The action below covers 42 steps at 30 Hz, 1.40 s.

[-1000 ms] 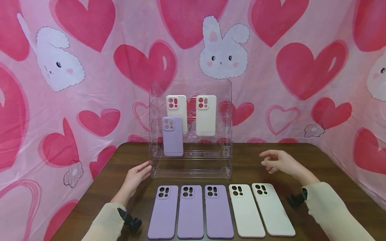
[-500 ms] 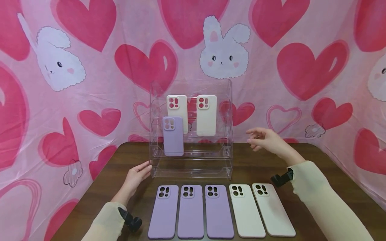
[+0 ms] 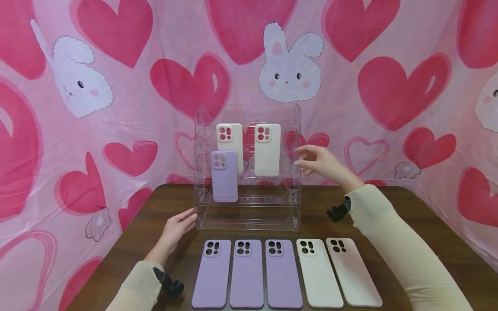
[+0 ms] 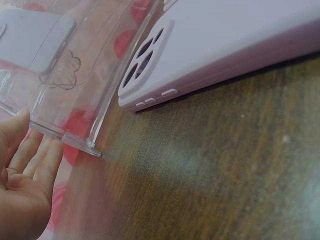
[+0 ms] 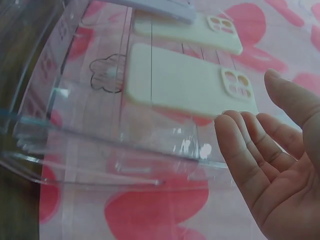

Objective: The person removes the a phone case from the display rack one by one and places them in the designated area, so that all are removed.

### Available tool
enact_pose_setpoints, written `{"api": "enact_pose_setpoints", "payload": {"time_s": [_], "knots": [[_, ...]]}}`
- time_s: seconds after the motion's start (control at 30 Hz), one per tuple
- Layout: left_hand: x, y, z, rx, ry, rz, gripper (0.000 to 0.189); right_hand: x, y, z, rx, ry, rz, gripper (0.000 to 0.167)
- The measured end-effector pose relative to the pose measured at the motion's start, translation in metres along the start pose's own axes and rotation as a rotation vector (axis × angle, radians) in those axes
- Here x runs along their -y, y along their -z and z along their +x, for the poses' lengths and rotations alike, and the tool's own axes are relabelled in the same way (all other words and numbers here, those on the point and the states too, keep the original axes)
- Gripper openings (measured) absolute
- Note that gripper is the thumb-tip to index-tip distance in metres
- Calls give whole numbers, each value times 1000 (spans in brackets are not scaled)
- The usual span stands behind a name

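A clear acrylic display rack [image 3: 249,224] stands on the table. Two cream phone cases, a left one [image 3: 230,144] and a right one [image 3: 267,151], lean in its upper part. A purple phone case [image 3: 225,177] sits lower, overlapping the left cream one. My left hand [image 3: 177,229] has its fingertips at the rack's lower left edge, fingers fairly straight, as the left wrist view also shows. Beside the rack's upper right side is my right hand [image 3: 320,164], fingers loosely bent; in the right wrist view its palm [image 5: 285,185] holds nothing.
In front of the rack several phone cases lie in a row: purple ones, such as the leftmost [image 3: 212,276], then a cream one [image 3: 320,276] and another cream one [image 3: 355,276]. The brown table [image 3: 155,216] meets a pink heart-patterned cloth [image 3: 334,116] behind.
My right hand has moved up and to the left, from over the table's right side to the rack's right side. My left hand stays at the rack's edge; the phone cases have not moved.
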<state>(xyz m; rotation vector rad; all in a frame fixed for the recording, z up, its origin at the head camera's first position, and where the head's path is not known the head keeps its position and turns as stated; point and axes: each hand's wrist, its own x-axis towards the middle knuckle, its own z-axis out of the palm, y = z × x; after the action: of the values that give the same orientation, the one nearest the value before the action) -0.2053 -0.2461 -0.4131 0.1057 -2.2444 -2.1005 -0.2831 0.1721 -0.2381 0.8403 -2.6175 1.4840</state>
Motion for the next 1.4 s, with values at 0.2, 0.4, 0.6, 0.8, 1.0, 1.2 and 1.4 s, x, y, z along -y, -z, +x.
{"api": "enact_pose_setpoints", "payload": {"time_s": [0.2,0.4,0.6,0.8,1.0,1.2,1.4], "knots": [[1,-2,1,-5,2,-20,47,9,-11,23,-5,-6,-6,52],[0,-2,0,-13,8,-18,48,20,-27,39,-9,18,15,54],[-1,-2,0,-18,-4,-17,46,31,-45,52,-8,30,19,54],[-2,-2,-1,-18,8,6,48,38,-61,64,-11,50,51,54],[-3,-2,-1,-5,-2,-15,48,42,-74,75,-34,55,114,52],[-3,-1,-1,-7,1,-5,49,45,-92,82,-11,44,108,51],[-3,-1,-2,-1,9,-13,49,45,-112,87,13,51,118,51]]}}
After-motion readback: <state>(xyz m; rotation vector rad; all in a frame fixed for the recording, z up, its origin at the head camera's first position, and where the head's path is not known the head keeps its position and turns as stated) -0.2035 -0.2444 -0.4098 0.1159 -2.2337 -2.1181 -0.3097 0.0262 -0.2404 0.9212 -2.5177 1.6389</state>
